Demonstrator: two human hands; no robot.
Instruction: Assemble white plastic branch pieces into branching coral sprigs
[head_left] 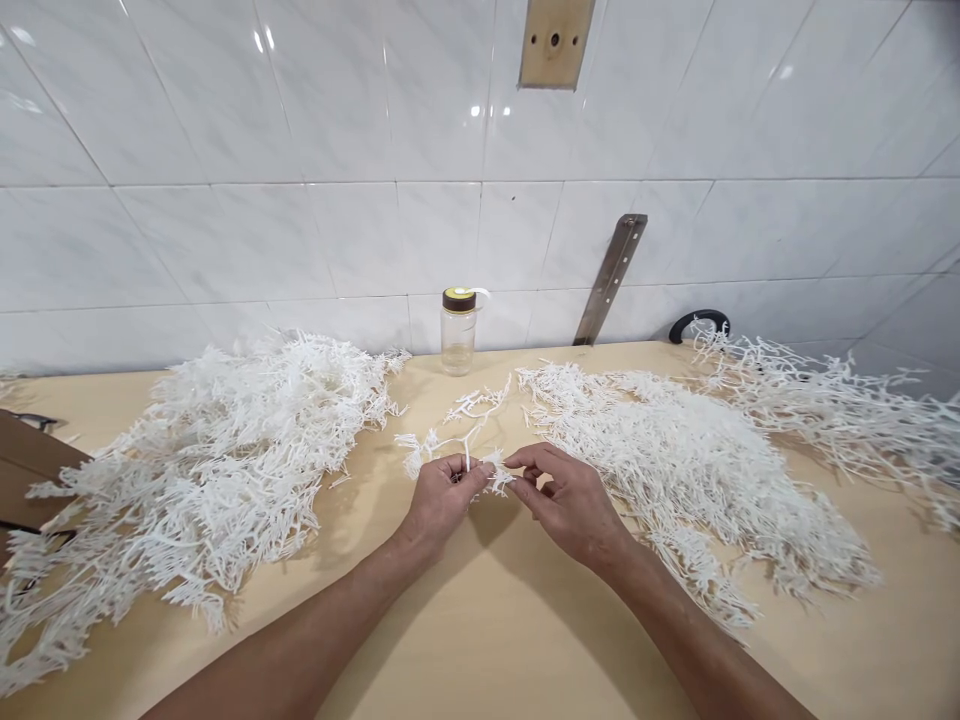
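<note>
Wall: glossy white tiled wall (pixel 225 230) filled the upper half of the head view; a small tan wooden plate (pixel 555 42) w/ holes was fixed near the top centre.
Table: pale wooden tabletop (pixel 487 620) ran side to side below the wall.
Left heap: big pile of white branching plastic sprigs (pixel 202 480) lay on the table's left, well apart from the hands.
Right heap: flatter spread of the same white sprigs (pixel 690 470) lay on the right, its near edge just beside the right hand; a thinner, sparser spread (pixel 832 400) sat behind it, far right.
Smaller items: dark metal bar (pixel 609 280) leaned against the wall; clear plastic jar w/ brown-and-yellow lid (pixel 458 330) stood at the wall, centre; black curved handle (pixel 699 322) showed behind the right heaps.
Held piece: one white branching plastic sprig (pixel 459 432) lay between the heaps, long axis running away from the person toward the jar, tilted slightly right; far tips rested on the table, near end was at the fingertips.
Left hand: left hand (pixel 442 495) was closed narrow, pinching the sprig's near stem.
Right hand: right hand (pixel 566 500) was pinching a small side tuft of the same sprig, fingers narrow.
Nearness: both hands met at the near end, approx. equally close; sprig extended forward from them.
</note>
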